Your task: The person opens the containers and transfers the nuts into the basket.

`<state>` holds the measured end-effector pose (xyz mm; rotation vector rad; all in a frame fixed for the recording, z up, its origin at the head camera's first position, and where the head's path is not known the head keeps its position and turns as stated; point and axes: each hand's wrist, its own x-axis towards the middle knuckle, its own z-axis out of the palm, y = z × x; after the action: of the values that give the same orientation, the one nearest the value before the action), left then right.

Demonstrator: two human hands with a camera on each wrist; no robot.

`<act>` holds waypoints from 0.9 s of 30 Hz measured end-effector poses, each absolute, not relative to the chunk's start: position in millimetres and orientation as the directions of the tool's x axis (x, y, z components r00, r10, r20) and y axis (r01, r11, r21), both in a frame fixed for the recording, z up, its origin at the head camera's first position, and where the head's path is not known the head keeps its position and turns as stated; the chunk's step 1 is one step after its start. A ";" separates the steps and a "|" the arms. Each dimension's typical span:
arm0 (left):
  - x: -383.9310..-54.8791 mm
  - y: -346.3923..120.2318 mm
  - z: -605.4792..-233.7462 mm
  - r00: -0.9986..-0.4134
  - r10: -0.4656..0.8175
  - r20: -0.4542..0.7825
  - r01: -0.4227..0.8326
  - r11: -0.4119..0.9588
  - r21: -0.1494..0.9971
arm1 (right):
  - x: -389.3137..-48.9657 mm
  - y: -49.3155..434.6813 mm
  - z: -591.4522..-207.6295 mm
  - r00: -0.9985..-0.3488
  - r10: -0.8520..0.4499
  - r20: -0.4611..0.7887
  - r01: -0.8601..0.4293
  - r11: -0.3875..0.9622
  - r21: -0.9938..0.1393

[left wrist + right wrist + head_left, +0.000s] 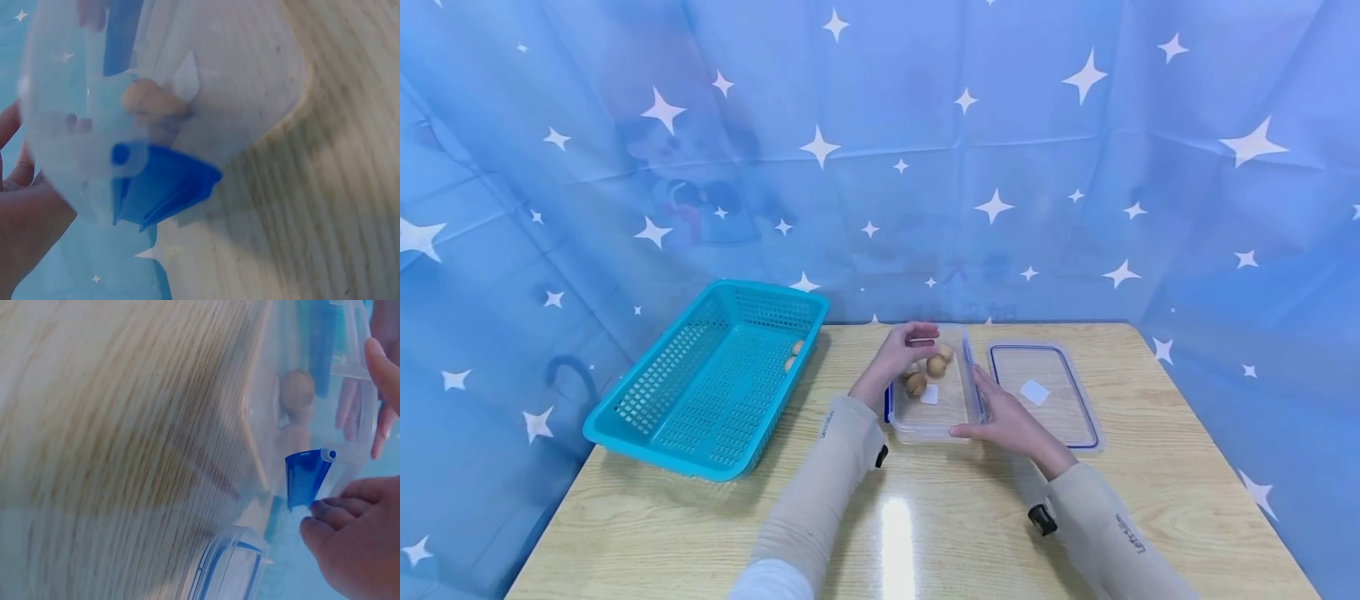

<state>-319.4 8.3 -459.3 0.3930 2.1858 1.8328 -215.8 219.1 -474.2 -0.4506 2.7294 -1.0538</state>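
A clear plastic food container [951, 408] with blue side clips stands on the table, several round brown egg-like things [916, 384] inside it. My left hand [904, 348] reaches over its far left part, thumb and fingers apart above the brown things with nothing seen between them. At the container's right side, my right hand [1006, 418] grips the near right corner, thumb along the front edge and fingers against the side wall. The right wrist view shows bent fingers [334, 515] by a hanging blue clip [306, 478].
The container's clear lid [1052, 421], edged in blue, lies on the table to the right. On the left stands a turquoise perforated basket [700, 467] with 2 brown rounds [797, 347] near its right wall. A blue star-patterned curtain [880, 192] hangs behind the wooden table [820, 467].
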 end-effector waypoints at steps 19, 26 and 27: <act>-304.8 36.8 -482.5 -0.940 0.318 -0.125 -0.037 0.270 0.962 | -214.5 216.7 -476.8 -0.936 -0.351 -0.036 -0.232 0.688 -0.688; -306.2 43.8 -490.4 -0.919 0.380 -0.107 0.012 0.297 0.955 | -214.5 219.0 -475.8 -0.938 -0.346 -0.040 -0.226 0.692 -0.685; -306.6 44.5 -491.4 -0.916 0.387 -0.102 0.018 0.296 0.955 | -214.4 219.5 -475.8 -0.938 -0.344 -0.042 -0.224 0.693 -0.685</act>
<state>-306.6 44.5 -491.4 0.3672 2.2556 1.6559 -214.4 219.5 -475.8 -0.4627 2.7346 -1.0731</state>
